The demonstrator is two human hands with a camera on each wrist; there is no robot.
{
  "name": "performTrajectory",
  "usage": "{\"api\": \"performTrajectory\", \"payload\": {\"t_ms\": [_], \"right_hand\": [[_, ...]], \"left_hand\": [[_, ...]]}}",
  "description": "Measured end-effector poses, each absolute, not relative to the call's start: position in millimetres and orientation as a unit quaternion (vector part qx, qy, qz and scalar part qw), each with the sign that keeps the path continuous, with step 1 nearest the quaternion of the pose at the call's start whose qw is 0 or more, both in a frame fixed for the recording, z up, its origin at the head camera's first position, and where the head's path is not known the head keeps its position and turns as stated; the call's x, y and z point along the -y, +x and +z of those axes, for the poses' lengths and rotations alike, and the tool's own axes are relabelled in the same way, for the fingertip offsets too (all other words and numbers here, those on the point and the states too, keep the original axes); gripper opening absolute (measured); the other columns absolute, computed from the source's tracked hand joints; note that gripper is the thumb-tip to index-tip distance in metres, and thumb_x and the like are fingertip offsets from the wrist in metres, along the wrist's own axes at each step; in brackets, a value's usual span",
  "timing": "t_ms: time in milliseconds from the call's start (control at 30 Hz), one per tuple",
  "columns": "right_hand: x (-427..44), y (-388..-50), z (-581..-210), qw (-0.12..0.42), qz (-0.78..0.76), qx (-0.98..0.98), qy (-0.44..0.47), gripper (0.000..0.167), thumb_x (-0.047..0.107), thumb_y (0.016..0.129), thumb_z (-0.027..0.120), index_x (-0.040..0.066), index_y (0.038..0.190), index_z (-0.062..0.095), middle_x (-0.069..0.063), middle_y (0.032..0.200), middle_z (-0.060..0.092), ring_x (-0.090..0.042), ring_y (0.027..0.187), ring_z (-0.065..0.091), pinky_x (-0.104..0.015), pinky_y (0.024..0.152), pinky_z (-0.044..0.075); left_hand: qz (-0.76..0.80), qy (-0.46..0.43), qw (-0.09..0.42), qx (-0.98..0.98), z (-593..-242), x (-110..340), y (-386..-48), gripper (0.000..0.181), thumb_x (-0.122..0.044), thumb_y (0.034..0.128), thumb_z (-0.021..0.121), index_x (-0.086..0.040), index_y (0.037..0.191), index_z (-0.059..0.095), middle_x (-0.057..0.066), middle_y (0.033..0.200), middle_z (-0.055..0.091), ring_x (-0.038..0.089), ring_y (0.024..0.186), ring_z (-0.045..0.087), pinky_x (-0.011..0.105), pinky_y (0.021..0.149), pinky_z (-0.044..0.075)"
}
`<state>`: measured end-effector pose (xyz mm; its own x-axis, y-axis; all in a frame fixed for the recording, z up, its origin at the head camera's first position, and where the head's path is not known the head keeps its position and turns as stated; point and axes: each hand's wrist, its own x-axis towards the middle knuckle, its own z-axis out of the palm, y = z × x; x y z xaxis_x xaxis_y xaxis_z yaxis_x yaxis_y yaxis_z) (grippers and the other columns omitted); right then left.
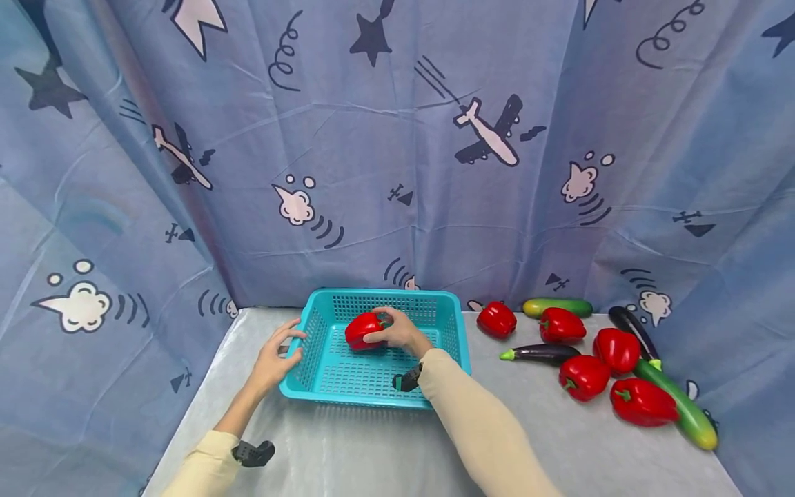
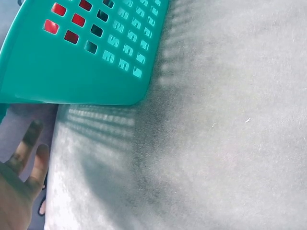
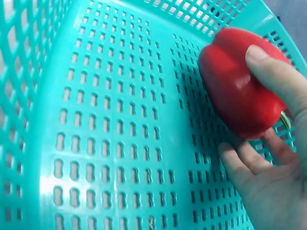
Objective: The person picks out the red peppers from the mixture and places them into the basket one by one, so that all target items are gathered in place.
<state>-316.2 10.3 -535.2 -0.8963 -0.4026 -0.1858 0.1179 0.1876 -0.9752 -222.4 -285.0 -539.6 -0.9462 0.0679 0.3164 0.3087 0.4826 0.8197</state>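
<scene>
A red bell pepper (image 1: 360, 332) is in my right hand (image 1: 402, 333), over the floor of a turquoise plastic basket (image 1: 373, 400). In the right wrist view, the thumb lies across the near side of the pepper (image 3: 235, 81) and the other fingers curl beneath it; its green stem points toward the palm. My left hand (image 1: 271, 360) is at the basket's left rim, fingers spread and holding nothing. The left wrist view shows two of its fingers (image 2: 39, 165) beside the basket's outer wall (image 2: 72, 72); whether any finger touches the rim, I cannot tell.
Right of the basket lie several red bell peppers (image 1: 584, 377), two dark eggplants (image 1: 544, 353), and two green-yellow zucchini-like vegetables (image 1: 678, 407) on the grey tabletop (image 1: 348, 455). A blue patterned curtain (image 1: 373, 152) hangs behind the table and at both sides.
</scene>
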Motion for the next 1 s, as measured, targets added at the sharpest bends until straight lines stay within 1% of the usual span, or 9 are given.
{"api": "performTrajectory", "payload": {"t_ms": [133, 267, 433, 533, 667, 767, 900, 1000], "right_hand": [[-16, -318, -534, 0.214, -0.638, -0.734, -0.089, 0.065, 0.009, 0.082, 0.086, 0.004, 0.138, 0.054, -0.021, 0.128, 0.056, -0.037, 0.111, 0.058, -0.053, 0.09, 0.054], [-21, -318, -534, 0.217, -0.635, -0.736, -0.086, 0.061, 0.011, 0.082, 0.086, 0.005, 0.136, 0.058, -0.022, 0.123, 0.057, -0.036, 0.11, 0.058, -0.051, 0.088, 0.055], [-25, -318, -538, 0.22, -0.637, -0.735, -0.077, 0.062, 0.01, 0.082, 0.086, 0.002, 0.137, 0.059, -0.021, 0.122, 0.058, -0.037, 0.111, 0.059, -0.047, 0.088, 0.056], [-27, -320, -540, 0.222, -0.643, -0.729, -0.078, 0.064, 0.007, 0.083, 0.084, 0.001, 0.14, 0.055, -0.022, 0.123, 0.058, -0.038, 0.112, 0.06, -0.047, 0.088, 0.056], [-27, -322, -541, 0.226, -0.651, -0.72, -0.084, 0.061, 0.004, 0.083, 0.084, -0.001, 0.137, 0.054, -0.023, 0.124, 0.058, -0.039, 0.113, 0.06, -0.048, 0.087, 0.056], [-28, -323, -541, 0.23, -0.645, -0.723, -0.088, 0.06, 0.004, 0.083, 0.084, 0.0, 0.137, 0.057, -0.022, 0.126, 0.058, -0.038, 0.113, 0.059, -0.047, 0.087, 0.057], [-30, -323, -541, 0.235, -0.632, -0.733, -0.095, 0.064, 0.004, 0.084, 0.083, 0.002, 0.142, 0.056, -0.022, 0.13, 0.056, -0.037, 0.115, 0.057, -0.046, 0.089, 0.056], [-31, -323, -540, 0.235, -0.622, -0.74, -0.1, 0.065, 0.003, 0.084, 0.083, 0.003, 0.143, 0.056, -0.022, 0.131, 0.056, -0.037, 0.115, 0.057, -0.047, 0.09, 0.055]], "left_hand": [[-0.496, -0.115, 0.122, 0.852, -541, 288, -225, 0.027, 0.012, 0.0906, 0.065, 0.003, 0.117, 0.067, 0.023, 0.153, 0.04, 0.042, 0.126, 0.052, 0.053, 0.089, 0.053], [-0.492, -0.11, 0.121, 0.855, -540, 289, -225, 0.027, 0.011, 0.091, 0.065, 0.002, 0.116, 0.067, 0.021, 0.154, 0.041, 0.041, 0.128, 0.051, 0.054, 0.09, 0.052], [-0.49, -0.111, 0.122, 0.856, -540, 288, -223, 0.026, 0.01, 0.0916, 0.065, 0.002, 0.116, 0.067, 0.02, 0.154, 0.042, 0.039, 0.133, 0.046, 0.055, 0.091, 0.05], [-0.491, -0.112, 0.123, 0.855, -540, 288, -222, 0.026, 0.01, 0.0915, 0.065, 0.001, 0.116, 0.067, 0.02, 0.153, 0.042, 0.039, 0.135, 0.045, 0.056, 0.092, 0.049], [-0.491, -0.113, 0.123, 0.855, -540, 287, -223, 0.026, 0.01, 0.0913, 0.065, 0.001, 0.116, 0.067, 0.021, 0.154, 0.041, 0.039, 0.135, 0.044, 0.057, 0.092, 0.049], [-0.489, -0.111, 0.122, 0.856, -541, 287, -224, 0.027, 0.011, 0.0909, 0.064, 0.002, 0.116, 0.067, 0.022, 0.154, 0.041, 0.04, 0.134, 0.045, 0.057, 0.092, 0.05], [-0.487, -0.114, 0.125, 0.857, -541, 286, -224, 0.027, 0.012, 0.0906, 0.064, 0.003, 0.116, 0.066, 0.024, 0.153, 0.041, 0.042, 0.133, 0.046, 0.056, 0.09, 0.051], [-0.488, -0.116, 0.128, 0.855, -528, 279, -217, 0.026, 0.014, 0.0899, 0.063, 0.007, 0.115, 0.065, 0.029, 0.151, 0.04, 0.046, 0.131, 0.046, 0.058, 0.09, 0.05]]}}
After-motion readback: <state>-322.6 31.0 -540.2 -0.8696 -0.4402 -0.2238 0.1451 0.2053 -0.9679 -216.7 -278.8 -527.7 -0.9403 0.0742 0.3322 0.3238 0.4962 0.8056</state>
